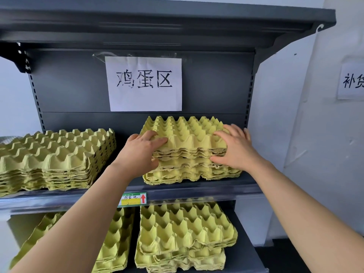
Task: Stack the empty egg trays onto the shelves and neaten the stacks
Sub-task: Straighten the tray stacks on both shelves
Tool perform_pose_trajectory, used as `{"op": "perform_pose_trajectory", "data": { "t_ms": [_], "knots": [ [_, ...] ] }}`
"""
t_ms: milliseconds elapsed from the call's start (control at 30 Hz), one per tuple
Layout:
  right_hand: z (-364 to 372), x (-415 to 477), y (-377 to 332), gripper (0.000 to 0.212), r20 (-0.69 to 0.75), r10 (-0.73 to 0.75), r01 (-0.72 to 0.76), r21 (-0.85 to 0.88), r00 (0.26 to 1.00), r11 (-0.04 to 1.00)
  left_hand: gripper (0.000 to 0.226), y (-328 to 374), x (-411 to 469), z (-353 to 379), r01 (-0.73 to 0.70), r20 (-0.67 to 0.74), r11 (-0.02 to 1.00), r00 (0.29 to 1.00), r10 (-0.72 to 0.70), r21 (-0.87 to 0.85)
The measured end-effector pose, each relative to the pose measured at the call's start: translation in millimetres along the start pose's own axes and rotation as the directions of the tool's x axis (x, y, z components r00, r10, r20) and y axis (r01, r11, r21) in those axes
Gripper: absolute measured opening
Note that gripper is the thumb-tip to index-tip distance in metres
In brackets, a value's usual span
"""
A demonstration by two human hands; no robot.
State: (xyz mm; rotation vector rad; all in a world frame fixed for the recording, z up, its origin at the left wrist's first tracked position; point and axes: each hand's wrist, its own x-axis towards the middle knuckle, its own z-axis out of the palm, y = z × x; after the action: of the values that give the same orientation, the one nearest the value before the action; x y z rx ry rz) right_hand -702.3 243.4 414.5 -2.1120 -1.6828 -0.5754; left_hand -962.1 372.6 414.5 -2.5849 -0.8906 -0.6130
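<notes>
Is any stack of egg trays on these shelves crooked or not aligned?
Yes. On the lower shelf, the right stack is askew: its upper trays are twisted and overhang the ones beneath. Both hands grip the upper right stack, whose layers also sit uneven.

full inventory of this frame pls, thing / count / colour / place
Yellow-green moulded pulp egg tray stacks: 4; upper shelf left, upper shelf right, lower shelf left, lower shelf right.
Dark grey metal shelving unit: 1, two shelf levels in view.
White paper sign with black characters: 1, taped to the back panel.
Second white paper sign: 1, on the white wall at right, cut off by the frame.
Green, yellow and white price label with red arrow: 1, on the upper shelf's front rail.
Left hand: grips the upper right stack's left front corner.
Right hand: grips its right side.
</notes>
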Motion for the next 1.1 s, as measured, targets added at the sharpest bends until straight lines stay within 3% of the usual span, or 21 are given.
{"op": "perform_pose_trajectory", "data": {
  "t_ms": [100,333,433,500,633,800,1000,1100],
  "knots": [
    [-1.3,-2.2,2.3,0.070,0.082,0.042,-0.045,0.038,0.996,0.998,0.069,6.7,4.7,-2.5,0.014,0.028,1.000,0.999,-0.014,0.000],
    [4.7,-4.5,3.8,0.067,0.077,0.028,-0.030,0.023,0.997,0.999,0.072,11.2,-7.2,14.4,0.027,-0.045,0.999,0.999,-0.028,-0.026],
    [7.6,-10.3,10.5,0.091,0.018,0.044,-0.046,0.159,0.999,0.986,0.097,15.0,-15.8,22.7,0.108,-0.093,0.994,0.990,-0.110,-0.028],
    [11.0,-17.9,18.5,0.111,0.065,0.157,-0.169,0.288,0.985,0.943,0.113,16.8,-22.4,25.5,0.194,-0.078,0.980,0.977,-0.197,-0.047],
    [18.3,-28.5,28.7,0.110,0.185,0.207,-0.265,0.397,0.961,0.879,0.127,18.5,-26.1,29.6,0.217,-0.022,0.945,0.973,-0.229,-0.245],
    [19.4,-28.8,18.5,0.096,0.169,0.170,-0.223,0.374,0.971,0.900,0.129,5.3,-24.2,34.3,0.260,-0.013,0.916,0.961,-0.278,-0.306],
    [12.0,-26.2,14.9,0.110,0.104,0.166,-0.195,0.489,0.981,0.850,0.122,8.8,-25.4,28.4,0.321,0.009,0.835,0.935,-0.355,-0.448],
    [10.5,-21.4,18.3,0.107,0.135,0.188,-0.228,0.439,0.973,0.869,0.113,13.7,-25.8,25.8,0.348,0.038,0.848,0.931,-0.364,-0.401]
  ]
}}
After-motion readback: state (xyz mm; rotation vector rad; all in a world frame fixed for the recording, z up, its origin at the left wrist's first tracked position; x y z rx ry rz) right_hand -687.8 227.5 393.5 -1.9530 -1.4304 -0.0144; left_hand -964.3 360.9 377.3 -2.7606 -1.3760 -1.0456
